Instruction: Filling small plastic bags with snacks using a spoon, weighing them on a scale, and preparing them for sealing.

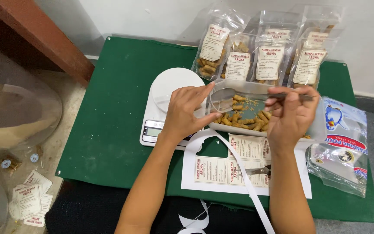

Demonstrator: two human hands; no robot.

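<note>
My left hand (186, 113) pinches the edge of a clear plastic pouch (213, 103) just over the white kitchen scale (169, 89). My right hand (291, 116) grips the handle of a metal spoon (256, 94) that points left toward the pouch mouth. A few fried snack sticks (239, 98) lie on the spoon. Below both hands sits a clear tray (239, 130) with several more golden sticks (244, 120) in it.
Several filled, labelled pouches (270, 56) lean against the wall at the back of the green mat (109, 112). A sheet of labels (215, 170), scissors (259, 170) and a curling white paper strip (247, 182) lie near me. A pack of empty pouches (343, 149) sits right; loose labels (29, 199) lie on the floor.
</note>
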